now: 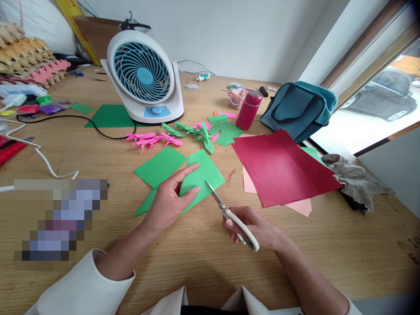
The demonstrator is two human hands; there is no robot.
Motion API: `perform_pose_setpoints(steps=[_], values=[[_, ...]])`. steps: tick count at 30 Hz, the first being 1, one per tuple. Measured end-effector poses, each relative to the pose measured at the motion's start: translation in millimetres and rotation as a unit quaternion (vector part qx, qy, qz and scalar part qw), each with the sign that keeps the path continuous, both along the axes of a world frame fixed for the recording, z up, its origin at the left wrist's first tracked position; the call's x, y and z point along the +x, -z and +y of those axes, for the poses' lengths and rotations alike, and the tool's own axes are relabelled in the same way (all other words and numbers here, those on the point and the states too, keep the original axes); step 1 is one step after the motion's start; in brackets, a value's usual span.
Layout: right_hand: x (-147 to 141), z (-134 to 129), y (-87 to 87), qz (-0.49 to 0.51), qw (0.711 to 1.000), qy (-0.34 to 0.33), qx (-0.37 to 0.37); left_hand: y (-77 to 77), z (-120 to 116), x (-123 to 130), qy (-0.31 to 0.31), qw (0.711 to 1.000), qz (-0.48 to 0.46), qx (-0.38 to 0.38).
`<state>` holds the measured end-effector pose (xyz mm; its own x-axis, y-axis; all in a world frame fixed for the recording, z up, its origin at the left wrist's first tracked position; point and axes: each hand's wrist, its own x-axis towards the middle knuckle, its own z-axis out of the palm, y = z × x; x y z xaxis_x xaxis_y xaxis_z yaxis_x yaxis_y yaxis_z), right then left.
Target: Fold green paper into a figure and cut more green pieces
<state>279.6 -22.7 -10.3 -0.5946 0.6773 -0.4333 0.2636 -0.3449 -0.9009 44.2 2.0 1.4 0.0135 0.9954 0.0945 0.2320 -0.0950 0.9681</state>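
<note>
My left hand (169, 199) pinches a light green sheet of paper (203, 170) by its left side, thumb in front and fingers along the edge. In my right hand (249, 223) is a pair of white-handled scissors (241, 227), its blade tip lying over the paper's lower right part. Whether the blades are cutting the sheet I cannot tell. A darker green paper piece (160, 166) lies behind my left hand, and another green piece (146, 203) shows partly beneath it. Pink paper cut-outs (152, 140) and green paper cut-outs (205, 135) are heaped just beyond.
A white fan (141, 74) stands at the back. To the right are a red flask (248, 109), a teal bag (298, 111) and dark red sheets (282, 170) over pale pink ones. A white cable (46, 157) runs along the left, near a blurred-out object (65, 223).
</note>
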Motion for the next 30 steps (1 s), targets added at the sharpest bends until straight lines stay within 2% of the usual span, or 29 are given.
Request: perform_pose_setpoints(steps=[30], values=[[-3.0,-1.1,0.4,0.010,0.999,0.003,0.035,1.0,0.4,-0.3,0.005,1.000,-0.004,-0.004]])
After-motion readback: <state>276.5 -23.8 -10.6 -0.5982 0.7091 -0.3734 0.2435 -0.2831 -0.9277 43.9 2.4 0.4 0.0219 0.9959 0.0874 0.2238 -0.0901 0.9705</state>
